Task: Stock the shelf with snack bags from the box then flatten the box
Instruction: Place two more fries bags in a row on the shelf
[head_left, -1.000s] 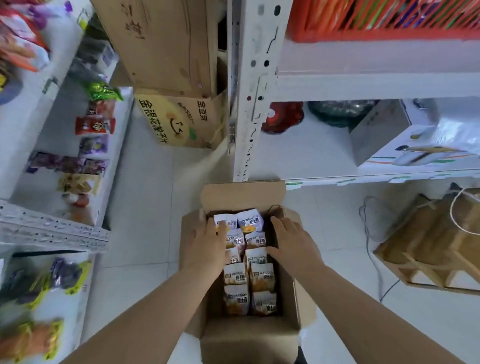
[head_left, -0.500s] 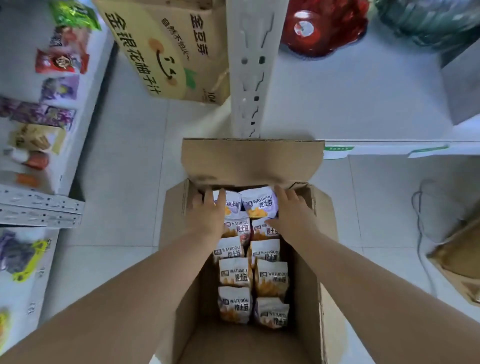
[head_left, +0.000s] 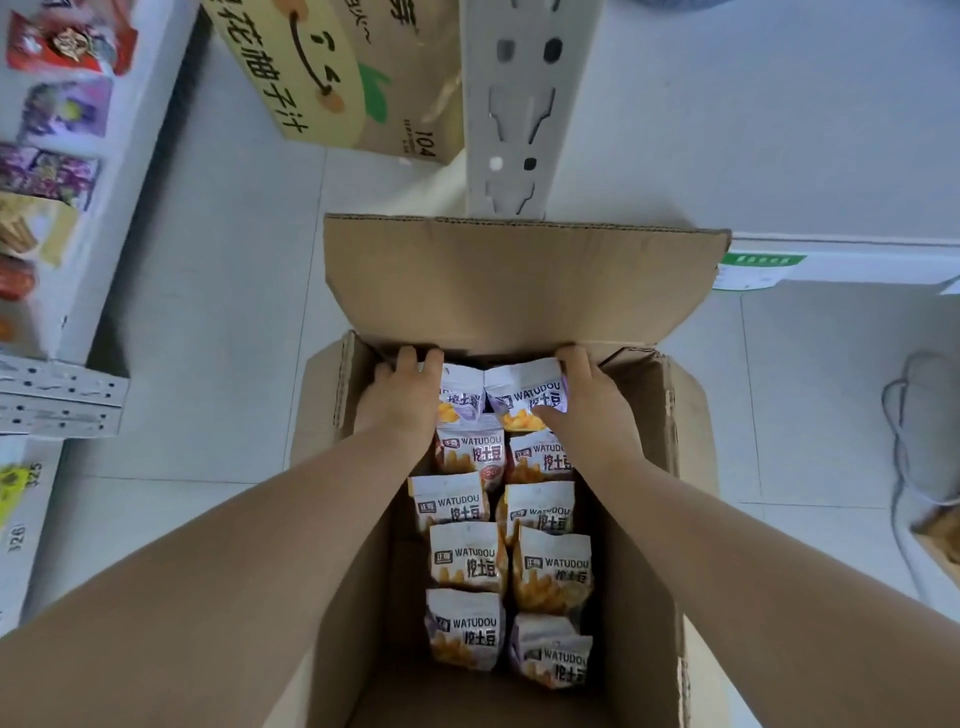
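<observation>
Open cardboard box (head_left: 639, 467) on tiled floor (head_left: 234, 312); both grips reach into its far end. The right grip (head_left: 589, 405) grasps the far-right bag (head_left: 524, 389), fingers over its top, thumb on its face. The left grip (head_left: 402, 397) lies against the far-left bag (head_left: 460, 395); grasping or not, cannot tell. More WATUDOU snack bags (head_left: 467, 561) stand in 2 rows behind the grips. A shelf post (head_left: 524, 104) stands beyond them.

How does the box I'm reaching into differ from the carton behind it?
The open box is plain brown; the far carton carries yellow print with a smile. The open box shows snack bags inside; the far carton's contents are hidden. Both are cardboard on the floor.
</observation>
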